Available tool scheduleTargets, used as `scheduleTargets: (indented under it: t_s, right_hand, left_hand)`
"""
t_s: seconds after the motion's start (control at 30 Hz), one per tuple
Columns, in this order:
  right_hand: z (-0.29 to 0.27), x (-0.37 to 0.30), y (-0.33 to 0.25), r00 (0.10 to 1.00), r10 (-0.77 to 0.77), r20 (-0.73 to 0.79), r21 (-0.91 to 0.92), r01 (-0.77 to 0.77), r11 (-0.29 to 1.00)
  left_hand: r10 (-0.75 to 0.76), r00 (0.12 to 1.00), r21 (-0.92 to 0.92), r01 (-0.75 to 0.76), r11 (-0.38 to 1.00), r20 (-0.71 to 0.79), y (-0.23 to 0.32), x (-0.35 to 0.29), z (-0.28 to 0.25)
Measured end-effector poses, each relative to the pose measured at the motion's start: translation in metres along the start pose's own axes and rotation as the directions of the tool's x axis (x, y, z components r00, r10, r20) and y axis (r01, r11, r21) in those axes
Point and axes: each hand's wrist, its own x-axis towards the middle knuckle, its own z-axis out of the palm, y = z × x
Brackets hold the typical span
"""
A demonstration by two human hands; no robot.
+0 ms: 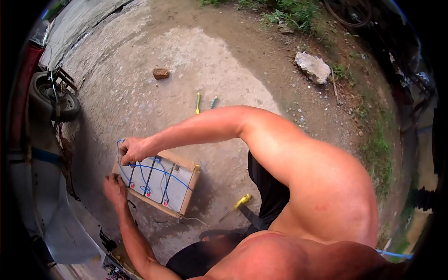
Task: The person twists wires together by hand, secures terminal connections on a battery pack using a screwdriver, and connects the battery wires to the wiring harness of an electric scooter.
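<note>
Several grey block-shaped batteries [178,190] sit side by side in a tan box frame [190,198] on the ground, with red caps or terminals along the near side. Blue wires [164,170] loop and cross over their tops. Over the box's far left corner, my right hand [134,150] is closed, pinching a blue wire that loops up beside its fingers. My left hand [115,188] is at the near left corner with its fingers curled together. What those fingers hold, if anything, is too small to tell. The hands and right forearm hide part of the box's left end.
A yellow-handled screwdriver [242,201] lies by my leg. Beyond my right arm lies a plier-like tool with yellow-green handles [198,102]. A brick [161,73] and a pale rock [312,67] lie farther off. On the left stands a vehicle wheel [55,100] beside metal parts.
</note>
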Motion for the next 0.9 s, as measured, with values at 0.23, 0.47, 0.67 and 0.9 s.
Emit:
scheduleTargets:
  t_s: [0.23, 0.47, 0.67, 0.9]
  right_hand:
    - [-0.011, -0.011, -0.006, 1.0, -0.007, -0.014, -0.018, 0.007, 1.0]
    - [-0.013, -0.016, -0.013, 1.0, 0.02, 0.016, -0.002, -0.02, 1.0]
    - [-0.003, -0.015, -0.014, 0.999, 0.021, 0.045, 0.087, -0.025, 0.996]
    - [-0.012, -0.023, -0.026, 0.998, 0.037, 0.051, 0.111, -0.043, 0.993]
  left_hand:
    - [-0.152, 0.988, 0.071, 0.149, 0.986, 0.031, 0.022, 0.008, -0.001]
    - [-0.059, 0.998, -0.036, 0.058, 0.998, -0.014, 0.015, 0.002, -0.009]
    - [-0.235, 0.971, 0.017, 0.235, 0.972, 0.046, 0.014, 0.0, -0.001]
    - [-0.09, 0.994, -0.306, 0.064, 0.95, -0.069, -0.008, 0.004, 0.008]
